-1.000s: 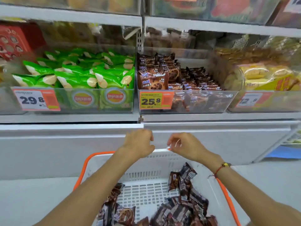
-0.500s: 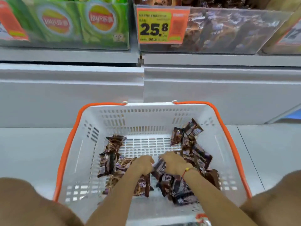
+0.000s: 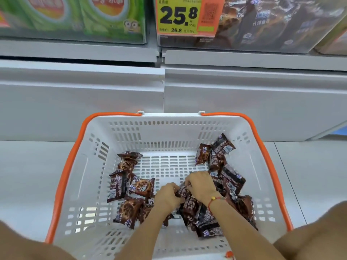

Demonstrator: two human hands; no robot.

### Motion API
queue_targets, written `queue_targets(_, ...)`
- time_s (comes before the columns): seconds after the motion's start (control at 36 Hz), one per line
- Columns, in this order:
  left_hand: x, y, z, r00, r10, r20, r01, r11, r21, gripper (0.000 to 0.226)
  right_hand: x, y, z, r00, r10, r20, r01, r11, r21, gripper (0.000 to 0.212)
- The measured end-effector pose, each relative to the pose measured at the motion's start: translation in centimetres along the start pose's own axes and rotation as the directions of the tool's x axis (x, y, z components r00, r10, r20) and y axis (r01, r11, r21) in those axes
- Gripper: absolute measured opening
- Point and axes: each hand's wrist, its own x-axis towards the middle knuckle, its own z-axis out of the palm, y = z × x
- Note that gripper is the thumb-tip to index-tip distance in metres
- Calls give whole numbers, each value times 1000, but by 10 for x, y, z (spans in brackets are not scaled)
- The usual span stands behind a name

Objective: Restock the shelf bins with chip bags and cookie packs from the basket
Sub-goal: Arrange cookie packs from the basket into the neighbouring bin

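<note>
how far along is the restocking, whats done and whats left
Done: the bin behind the 25.8 price tag already holds cookie packs, and the neighbouring bin shows green chip bags. In hand: the left hand and right hand are gathering packs in the white basket. Left: many brown cookie packs lie loose in it; no chip bags show there.

Both forearms reach forward and down, converging at the middle. Left hand (image 3: 168, 196) back up, fingers curled under, gripping a brown cookie pack (image 3: 185, 194). Right hand (image 3: 201, 184) just beside it, nearly touching, fingers bent and pinching the same pack. Right wrist carries a red cord bracelet (image 3: 214, 200). Bare knees at both lower corners.
</note>
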Motion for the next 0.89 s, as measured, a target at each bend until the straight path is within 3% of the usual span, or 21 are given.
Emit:
queue_targets(0.11, -2, 17, -20, 997, 61, -38, -60, 997, 43, 34, 1, 0, -27, 1000, 11, -20, -9, 998, 54, 13)
queue_targets(0.17, -1, 29, -42, 996, 85, -39, -83, 995, 49, 31, 1, 1, -54, 999, 26, 30, -31, 984, 177, 11)
queue_targets(0.25, -1, 54, -94, 988, 127, 92, -124, 992, -34, 23, 5, 7, -107, 990, -14, 138, -36, 934, 356, 9)
queue_targets(0.33, -23, 90, -153, 935, 185, 301, -207, 978, 40, 45, 2, 18, -166, 990, -52, 132, -1, 927, 374, 12)
queue_targets(0.42, -51, 121, -200, 907, 266, 326, -297, 954, 47, 56, -4, 27, -218, 994, -78, 70, 45, 918, 393, 13)
queue_targets(0.53, -74, 142, -239, 881, 451, 142, -463, 884, 62, 32, -22, 34, -269, 997, -55, -51, 74, 834, 546, 12)
queue_targets(0.64, -89, 151, -257, 809, 562, -172, -584, 802, -127, 28, -40, 33, -291, 964, 106, -245, 147, 556, 818, 44)
queue_targets(0.69, -94, 157, -264, 758, 563, -329, -639, 743, -202, 25, -50, 26, -303, 928, 181, -324, 214, 453, 866, 37)
queue_targets(0.81, -101, 168, -271, 633, 552, -543, -725, 669, -165, 38, -58, 11, -315, 840, 313, -443, 376, 253, 891, 14)
queue_targets(0.89, -104, 173, -268, 576, 492, -652, -729, 670, -139, 48, -58, -1, -318, 756, 427, -496, 455, 202, 867, 11)
